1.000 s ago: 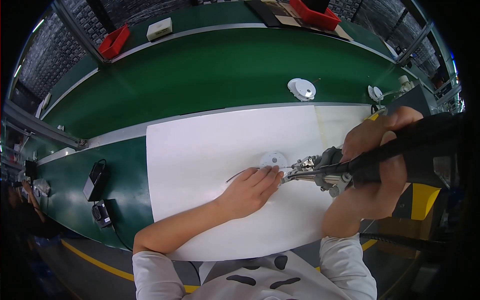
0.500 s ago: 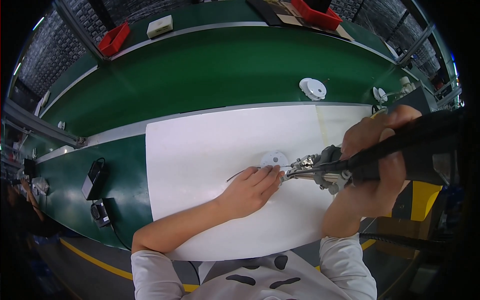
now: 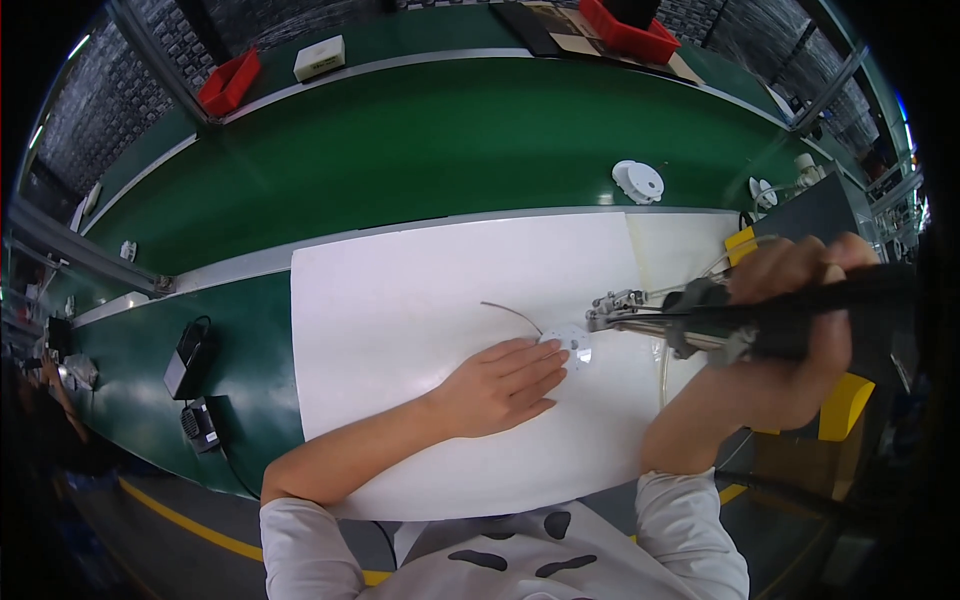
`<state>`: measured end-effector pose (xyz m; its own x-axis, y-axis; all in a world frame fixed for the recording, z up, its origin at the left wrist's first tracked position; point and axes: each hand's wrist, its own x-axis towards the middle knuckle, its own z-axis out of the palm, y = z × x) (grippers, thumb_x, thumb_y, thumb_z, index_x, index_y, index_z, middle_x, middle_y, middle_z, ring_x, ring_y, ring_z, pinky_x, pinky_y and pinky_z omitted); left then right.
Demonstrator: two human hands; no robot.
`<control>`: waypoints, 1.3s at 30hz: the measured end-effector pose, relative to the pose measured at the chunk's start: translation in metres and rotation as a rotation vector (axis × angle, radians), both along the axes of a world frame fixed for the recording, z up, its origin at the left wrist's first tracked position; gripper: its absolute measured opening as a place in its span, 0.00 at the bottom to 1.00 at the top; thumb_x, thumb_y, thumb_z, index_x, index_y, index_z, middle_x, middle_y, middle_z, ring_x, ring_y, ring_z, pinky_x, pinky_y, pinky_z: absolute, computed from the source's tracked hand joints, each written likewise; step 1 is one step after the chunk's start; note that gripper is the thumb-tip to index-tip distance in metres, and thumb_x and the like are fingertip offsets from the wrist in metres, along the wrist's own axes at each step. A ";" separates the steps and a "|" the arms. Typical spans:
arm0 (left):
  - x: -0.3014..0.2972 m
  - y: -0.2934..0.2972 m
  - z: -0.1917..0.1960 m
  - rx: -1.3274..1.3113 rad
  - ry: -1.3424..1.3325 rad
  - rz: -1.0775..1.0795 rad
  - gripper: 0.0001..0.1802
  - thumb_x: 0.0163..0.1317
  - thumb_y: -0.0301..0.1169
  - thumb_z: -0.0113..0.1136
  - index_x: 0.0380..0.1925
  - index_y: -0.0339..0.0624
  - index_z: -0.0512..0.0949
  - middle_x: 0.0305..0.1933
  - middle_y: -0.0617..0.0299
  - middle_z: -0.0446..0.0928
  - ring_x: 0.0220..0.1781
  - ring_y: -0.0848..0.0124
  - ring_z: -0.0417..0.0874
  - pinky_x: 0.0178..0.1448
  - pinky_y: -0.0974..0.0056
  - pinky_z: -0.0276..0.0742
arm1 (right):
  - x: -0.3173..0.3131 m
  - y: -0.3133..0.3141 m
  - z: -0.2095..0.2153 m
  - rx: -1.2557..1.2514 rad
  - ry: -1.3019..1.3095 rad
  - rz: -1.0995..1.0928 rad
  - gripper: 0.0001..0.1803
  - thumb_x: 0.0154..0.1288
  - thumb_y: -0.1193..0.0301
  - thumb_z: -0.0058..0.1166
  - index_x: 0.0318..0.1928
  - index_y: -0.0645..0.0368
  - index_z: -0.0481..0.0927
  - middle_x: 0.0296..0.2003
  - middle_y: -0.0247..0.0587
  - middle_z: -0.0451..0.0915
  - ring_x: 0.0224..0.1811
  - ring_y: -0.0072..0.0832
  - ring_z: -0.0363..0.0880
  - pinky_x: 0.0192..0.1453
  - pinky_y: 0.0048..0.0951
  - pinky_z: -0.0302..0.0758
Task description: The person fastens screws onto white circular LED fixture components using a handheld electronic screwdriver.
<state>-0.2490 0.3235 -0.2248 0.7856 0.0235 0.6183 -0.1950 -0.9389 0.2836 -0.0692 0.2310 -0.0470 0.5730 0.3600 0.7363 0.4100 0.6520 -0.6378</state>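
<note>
at the far left of the green bench (image 3: 420, 150) a black power adapter (image 3: 188, 356) lies by its cable, and a red bin (image 3: 228, 82) sits up at the back edge. a white sheet (image 3: 420, 300) covers the middle of the bench. on it the left hand (image 3: 500, 385) lies flat, fingers (image 3: 535, 362) stretched out and pressing the near edge of a small white round part (image 3: 572, 340); a thin wire (image 3: 512, 312) curves away from that part toward the upper left. just right of the part, the metal tip of a black power screwdriver (image 3: 700, 318) rests touching it. the right hand (image 3: 800, 330) is wrapped tight around the screwdriver's body, fingers closed. farther back on the green belt lies another white round part (image 3: 638, 182).
</note>
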 end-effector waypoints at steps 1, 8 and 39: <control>0.001 0.000 0.001 -0.010 0.002 -0.046 0.21 0.51 0.32 0.73 0.46 0.39 0.83 0.57 0.56 0.79 0.58 0.62 0.81 0.56 0.62 0.76 | -0.001 -0.003 0.004 -0.001 0.050 -0.023 0.19 0.66 0.62 0.46 0.50 0.63 0.63 0.22 0.34 0.60 0.21 0.21 0.57 0.26 0.26 0.58; 0.000 0.002 -0.004 0.065 0.028 0.025 0.18 0.52 0.29 0.70 0.45 0.41 0.84 0.58 0.56 0.78 0.59 0.61 0.80 0.57 0.60 0.77 | -0.008 0.010 0.000 -0.143 -0.020 -0.159 0.19 0.66 0.63 0.44 0.50 0.64 0.62 0.22 0.39 0.67 0.20 0.24 0.63 0.27 0.27 0.60; -0.002 0.001 0.002 0.044 0.073 -0.013 0.19 0.57 0.26 0.60 0.49 0.35 0.81 0.53 0.55 0.79 0.63 0.60 0.77 0.58 0.59 0.75 | -0.016 0.020 -0.011 -0.133 -0.007 0.152 0.23 0.60 0.78 0.47 0.56 0.73 0.69 0.31 0.45 0.75 0.25 0.26 0.71 0.26 0.23 0.66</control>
<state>-0.2511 0.3242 -0.2223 0.8286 -0.0127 0.5597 -0.1875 -0.9483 0.2561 -0.0850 0.2512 -0.0581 0.4993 0.5366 0.6803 0.3178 0.6170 -0.7199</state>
